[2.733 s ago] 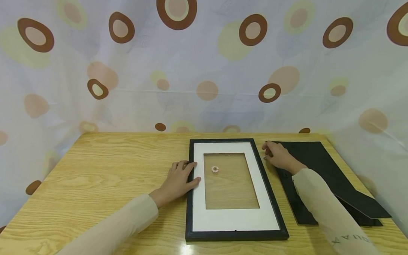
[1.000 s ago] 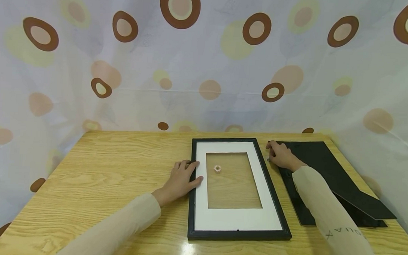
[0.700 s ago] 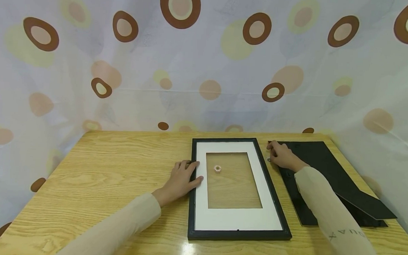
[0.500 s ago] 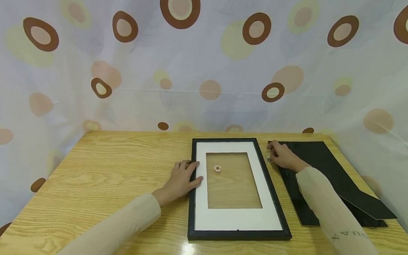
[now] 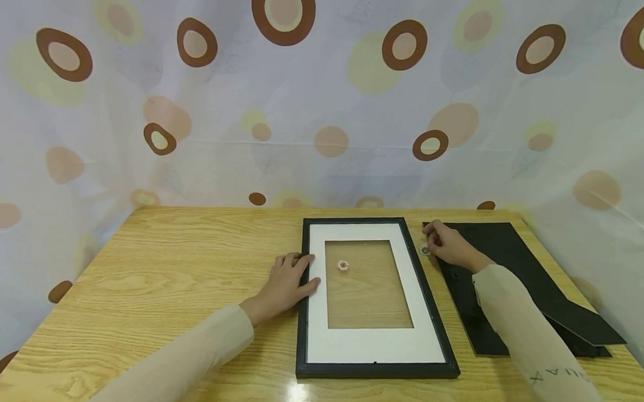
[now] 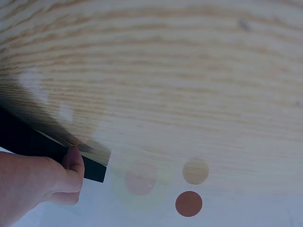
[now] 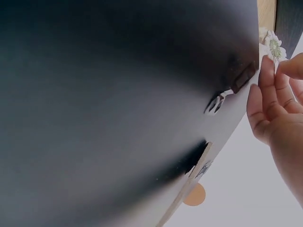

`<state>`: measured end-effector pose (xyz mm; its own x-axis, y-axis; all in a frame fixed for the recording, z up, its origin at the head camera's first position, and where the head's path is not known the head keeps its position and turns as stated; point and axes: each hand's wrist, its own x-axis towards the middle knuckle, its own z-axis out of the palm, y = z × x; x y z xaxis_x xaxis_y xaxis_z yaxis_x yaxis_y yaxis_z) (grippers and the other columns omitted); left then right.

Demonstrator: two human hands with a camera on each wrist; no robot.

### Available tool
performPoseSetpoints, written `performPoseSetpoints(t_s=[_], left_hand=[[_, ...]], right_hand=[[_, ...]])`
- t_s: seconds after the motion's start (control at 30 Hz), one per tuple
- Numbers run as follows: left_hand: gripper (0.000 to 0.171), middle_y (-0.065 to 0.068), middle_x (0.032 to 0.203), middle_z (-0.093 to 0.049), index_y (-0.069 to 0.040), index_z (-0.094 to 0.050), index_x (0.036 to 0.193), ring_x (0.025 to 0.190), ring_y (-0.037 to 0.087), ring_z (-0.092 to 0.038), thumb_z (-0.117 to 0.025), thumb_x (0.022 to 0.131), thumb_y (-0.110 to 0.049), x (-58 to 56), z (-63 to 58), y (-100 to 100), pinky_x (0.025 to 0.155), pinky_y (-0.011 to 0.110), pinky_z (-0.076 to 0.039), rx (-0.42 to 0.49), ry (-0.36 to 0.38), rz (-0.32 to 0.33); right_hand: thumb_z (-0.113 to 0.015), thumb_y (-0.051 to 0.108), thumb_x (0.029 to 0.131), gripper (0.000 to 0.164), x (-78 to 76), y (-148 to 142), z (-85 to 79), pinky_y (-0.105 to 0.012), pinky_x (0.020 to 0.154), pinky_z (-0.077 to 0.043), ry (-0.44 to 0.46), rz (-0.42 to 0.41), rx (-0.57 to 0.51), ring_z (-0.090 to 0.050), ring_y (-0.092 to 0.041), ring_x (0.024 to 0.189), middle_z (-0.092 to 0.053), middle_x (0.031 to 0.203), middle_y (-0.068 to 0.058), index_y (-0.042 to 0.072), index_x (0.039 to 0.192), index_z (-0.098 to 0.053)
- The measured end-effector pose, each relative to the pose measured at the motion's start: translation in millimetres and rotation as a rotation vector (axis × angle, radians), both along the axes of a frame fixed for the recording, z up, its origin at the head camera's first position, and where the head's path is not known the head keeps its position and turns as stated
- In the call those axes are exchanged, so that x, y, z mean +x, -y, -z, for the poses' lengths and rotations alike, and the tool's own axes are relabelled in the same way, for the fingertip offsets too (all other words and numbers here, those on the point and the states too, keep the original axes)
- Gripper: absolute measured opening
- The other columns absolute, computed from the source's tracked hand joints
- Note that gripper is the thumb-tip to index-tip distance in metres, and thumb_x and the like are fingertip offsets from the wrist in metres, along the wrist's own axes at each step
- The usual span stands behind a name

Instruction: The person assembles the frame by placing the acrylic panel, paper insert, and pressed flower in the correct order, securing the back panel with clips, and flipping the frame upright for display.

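Note:
A black picture frame (image 5: 377,370) with a white mat (image 5: 372,347) lies on the wooden table. My left hand (image 5: 283,285) rests on its left edge, with fingers over the outer side and thumb on the mat. Inside the mat's opening lies a small pink-white flower (image 5: 343,265). To the right of the frame, my right hand (image 5: 448,244) pinches another small white flower (image 7: 274,46) at its fingertips; the exact contact is partly hidden by the thumb. That hand is above the top left corner of a black backing board (image 5: 491,248).
The backing board's stand flap (image 5: 584,322) sticks up at the lower right. A small metal clip (image 7: 217,101) shows on the board in the right wrist view. Behind the table (image 5: 209,238) hangs a patterned curtain (image 5: 219,103).
My right hand has shifted slightly to the right, and more of the flower by its fingertips shows. The left hand, frame and flower inside the mat opening keep their places.

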<state>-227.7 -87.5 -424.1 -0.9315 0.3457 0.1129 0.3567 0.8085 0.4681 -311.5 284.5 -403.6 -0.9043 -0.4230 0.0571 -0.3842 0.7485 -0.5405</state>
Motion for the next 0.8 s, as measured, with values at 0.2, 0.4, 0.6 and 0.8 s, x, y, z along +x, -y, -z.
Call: performPoseSetpoints(t_s=[0.2,0.4,0.6,0.8], left_hand=[[0.054,0.023,0.133,-0.039,-0.010,-0.041,0.135,0.120,0.039,-0.033,-0.052,0.091,-0.037,1.3,-1.3,-0.2,0.098,0.053,-0.029,0.008,-0.005,0.004],[0.053,0.023,0.133,-0.039,-0.010,-0.041,0.135,0.120,0.039,-0.033,-0.052,0.091,-0.038,1.6,-0.4,-0.3,0.099,0.052,-0.029,-0.001,-0.015,0.003],[0.054,0.022,0.134,-0.039,-0.011,-0.041,0.136,0.121,0.038,-0.033,-0.051,0.091,-0.039,1.3,-0.1,-0.3,0.099,0.052,-0.029,-0.006,-0.012,-0.003],[0.054,0.022,0.133,-0.039,-0.010,-0.041,0.136,0.121,0.038,-0.033,-0.051,0.091,-0.039,1.0,0.2,-0.4,0.099,0.052,-0.029,-0.006,-0.012,-0.005]], right_hand=[[-0.045,-0.003,0.090,0.026,-1.2,-1.8,2.0,-0.026,0.059,-0.037,0.011,0.007,-0.032,-0.044,-0.012,0.065,-0.052,0.084,-0.012,-0.010,0.115,-0.042],[-0.045,-0.003,0.090,0.027,-2.2,-2.9,3.4,-0.027,0.059,-0.038,0.031,0.017,-0.056,-0.045,-0.012,0.065,-0.053,0.083,-0.011,-0.010,0.116,-0.042],[-0.047,-0.003,0.089,0.028,-1.5,-1.5,4.0,-0.027,0.059,-0.039,0.029,0.026,-0.074,-0.046,-0.012,0.066,-0.053,0.084,-0.013,-0.010,0.116,-0.043],[-0.050,-0.004,0.088,0.028,-1.9,0.8,4.9,-0.025,0.057,-0.038,-0.003,0.032,-0.065,-0.045,-0.011,0.065,-0.052,0.082,-0.011,-0.010,0.114,-0.043]])
